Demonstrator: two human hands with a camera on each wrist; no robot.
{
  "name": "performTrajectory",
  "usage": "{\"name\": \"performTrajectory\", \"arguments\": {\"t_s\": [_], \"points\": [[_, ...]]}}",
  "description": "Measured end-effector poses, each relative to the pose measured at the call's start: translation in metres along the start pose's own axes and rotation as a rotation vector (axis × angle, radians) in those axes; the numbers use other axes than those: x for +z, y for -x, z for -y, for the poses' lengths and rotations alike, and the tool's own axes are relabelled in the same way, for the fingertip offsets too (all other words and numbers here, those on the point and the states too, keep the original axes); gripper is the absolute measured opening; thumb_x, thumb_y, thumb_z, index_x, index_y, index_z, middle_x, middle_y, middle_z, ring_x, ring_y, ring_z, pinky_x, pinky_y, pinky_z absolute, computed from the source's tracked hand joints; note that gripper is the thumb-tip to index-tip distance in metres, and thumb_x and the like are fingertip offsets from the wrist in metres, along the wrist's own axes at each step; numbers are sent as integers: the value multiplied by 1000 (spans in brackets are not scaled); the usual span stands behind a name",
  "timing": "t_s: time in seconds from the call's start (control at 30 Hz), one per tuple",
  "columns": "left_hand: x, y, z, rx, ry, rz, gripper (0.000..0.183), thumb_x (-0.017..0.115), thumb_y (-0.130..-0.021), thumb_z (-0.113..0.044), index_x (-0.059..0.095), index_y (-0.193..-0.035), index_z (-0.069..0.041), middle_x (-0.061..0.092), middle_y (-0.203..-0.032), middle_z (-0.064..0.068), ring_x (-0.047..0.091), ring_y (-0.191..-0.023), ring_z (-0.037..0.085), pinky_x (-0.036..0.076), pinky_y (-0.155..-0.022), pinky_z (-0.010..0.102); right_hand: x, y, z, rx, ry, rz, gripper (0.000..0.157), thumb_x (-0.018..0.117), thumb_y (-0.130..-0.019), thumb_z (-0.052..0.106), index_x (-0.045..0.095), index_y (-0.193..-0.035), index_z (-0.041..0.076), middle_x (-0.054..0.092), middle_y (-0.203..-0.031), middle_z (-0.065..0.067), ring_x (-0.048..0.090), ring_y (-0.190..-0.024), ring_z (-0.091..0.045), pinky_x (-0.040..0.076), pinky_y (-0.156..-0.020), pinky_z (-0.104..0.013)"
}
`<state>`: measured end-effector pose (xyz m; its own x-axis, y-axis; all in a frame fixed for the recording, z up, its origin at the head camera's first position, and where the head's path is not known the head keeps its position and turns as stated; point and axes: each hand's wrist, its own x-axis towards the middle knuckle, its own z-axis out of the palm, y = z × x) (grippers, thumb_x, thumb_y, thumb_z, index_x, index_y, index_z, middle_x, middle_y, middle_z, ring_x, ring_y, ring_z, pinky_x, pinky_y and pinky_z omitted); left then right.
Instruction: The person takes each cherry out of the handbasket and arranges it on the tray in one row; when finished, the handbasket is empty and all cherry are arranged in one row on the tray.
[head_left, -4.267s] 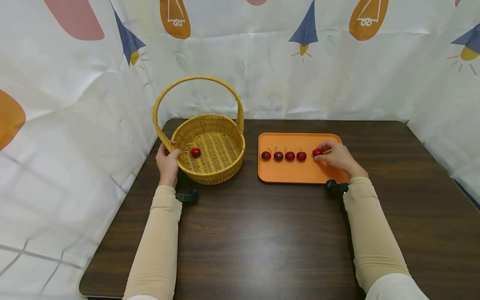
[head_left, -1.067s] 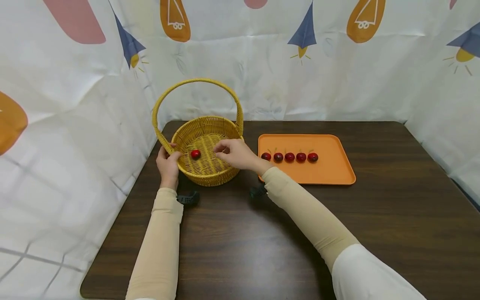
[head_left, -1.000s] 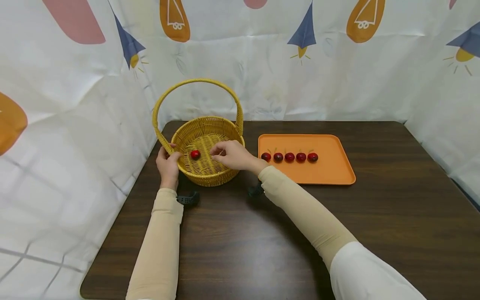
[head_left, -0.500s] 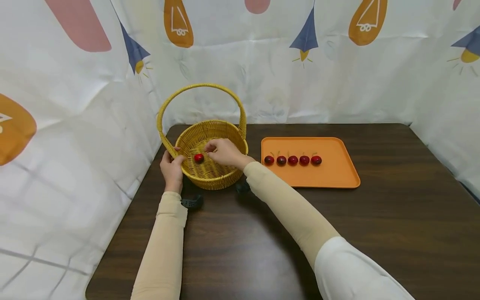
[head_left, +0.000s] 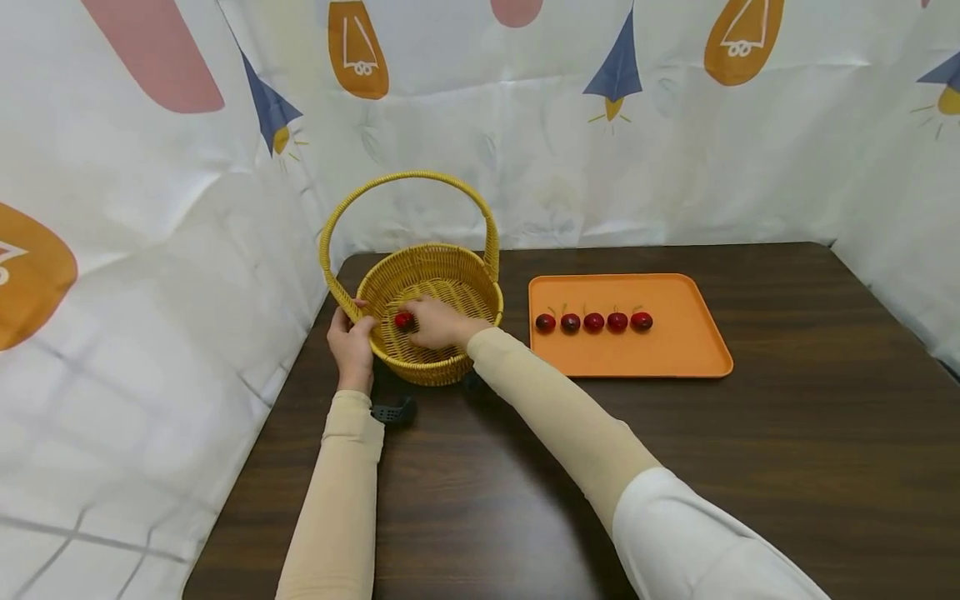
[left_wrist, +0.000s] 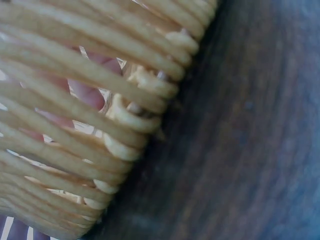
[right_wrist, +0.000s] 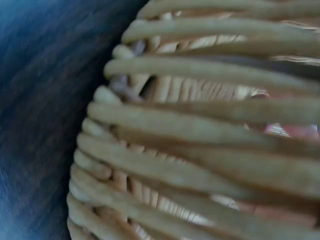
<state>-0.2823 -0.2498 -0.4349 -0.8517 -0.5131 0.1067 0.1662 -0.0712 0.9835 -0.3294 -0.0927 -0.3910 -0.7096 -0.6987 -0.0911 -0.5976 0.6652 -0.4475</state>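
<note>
On the table's left stands a round yellow wicker basket with a tall arched handle. My left hand grips its left side where the handle meets the rim, thumb over the rim. In the left wrist view, fingers show through the wicker wall. My right hand reaches down into the basket, finger and thumb on either side of a dark red cherry at the basket's left inside. The right wrist view is filled by the wicker wall, which mostly hides that hand.
Right of the basket, an orange tray lies flat with a row of several stemmed cherries across it. Both stand on a dark wooden table. A patterned white curtain hangs behind and to the left.
My right hand has left the tray, where another cherry now sits at the row's right end, and has moved left and down into the basket to the cherry there. The left hand keeps its grip.
</note>
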Motion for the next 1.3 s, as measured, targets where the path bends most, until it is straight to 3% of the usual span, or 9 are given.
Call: {"name": "performTrajectory", "arguments": {"t_s": [0.23, 0.4, 0.63, 0.97, 1.3], "points": [[1, 0, -2, 12, -6, 7, 32, 55, -88, 4, 55, -120, 1, 52, -126, 19, 52, -96, 21, 44, -80, 32, -1, -2, 1, -56, 31, 30, 65, 64, -93, 19, 37, -151, 13, 40, -152, -7, 40, -137, -22, 34, -109, -33], [0, 0, -2, 1, -12, 4, 30, 55, -88, 4, 57, -118, -2, 53, -123, 16, 52, -94, 20, 44, -79, 33, -1, -3, 1, -106, 16, 26, 54, 61, -94, 13, 46, -146, 11, 54, -138, -5, 50, -125, -18, 39, -103, -29], [0, 1, -2, 1, 2, 11, 30, 55, -88, 3, 58, -117, -4, 52, -125, 17, 51, -95, 19, 43, -81, 34, -2, -3, 1, -132, 30, -8, 39, 61, -94, 12, 59, -133, 11, 61, -123, -4, 56, -110, -17, 44, -94, -29], [1, 1, -2, 15, 6, 1, 27, 56, -87, 4, 60, -111, -8, 54, -116, 10, 51, -94, 19, 43, -80, 34, -1, -1, -1, -61, -58, 29, 37, 65, -92, 13, 63, -129, 11, 65, -121, -4, 59, -110, -17, 46, -93, -29], [-1, 2, -1, 15, -7, -14, 30, 56, -87, 4, 59, -116, -2, 54, -121, 16, 52, -93, 19, 44, -81, 35, 0, 4, 4, -75, 66, 31, 44, 66, -92, 21, 54, -133, 11, 60, -109, 0, 57, -95, -13, 47, -84, -29]]}}
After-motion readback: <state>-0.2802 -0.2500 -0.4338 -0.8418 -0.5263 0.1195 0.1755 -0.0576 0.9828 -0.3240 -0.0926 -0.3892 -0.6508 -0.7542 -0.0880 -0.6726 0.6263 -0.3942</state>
